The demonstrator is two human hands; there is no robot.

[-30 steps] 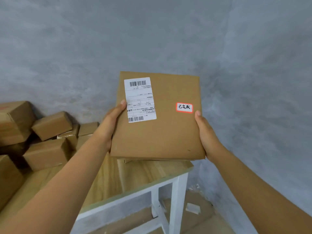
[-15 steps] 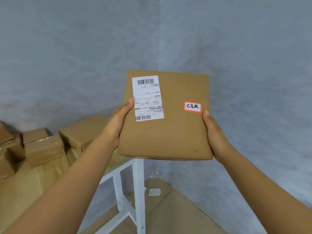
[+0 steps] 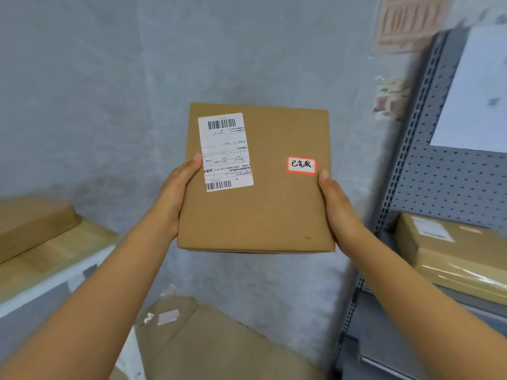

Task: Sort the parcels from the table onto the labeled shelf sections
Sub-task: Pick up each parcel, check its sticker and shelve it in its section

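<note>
I hold a flat brown cardboard parcel (image 3: 263, 204) up in front of me, in mid-air before the grey wall corner. It carries a white barcode label at its upper left and a small red-edged sticker with handwriting at its right. My left hand (image 3: 175, 198) grips its left edge, thumb on the label's rim. My right hand (image 3: 336, 209) grips its right edge, thumb just below the sticker. The wooden table (image 3: 63, 250) lies at the left. A grey metal shelf (image 3: 411, 165) with a perforated back panel stands at the right.
One flat box (image 3: 33, 223) lies on the table at the left. A taped parcel (image 3: 452, 256) sits on the shelf at the right, under a white sheet (image 3: 477, 100). Flattened cardboard (image 3: 214, 344) covers the floor below. Papers (image 3: 406, 23) hang on the wall.
My view has swung right with the parcel held the same way. The pile of boxes on the table has slid out to the left, and the metal shelf has come into view at the right.
</note>
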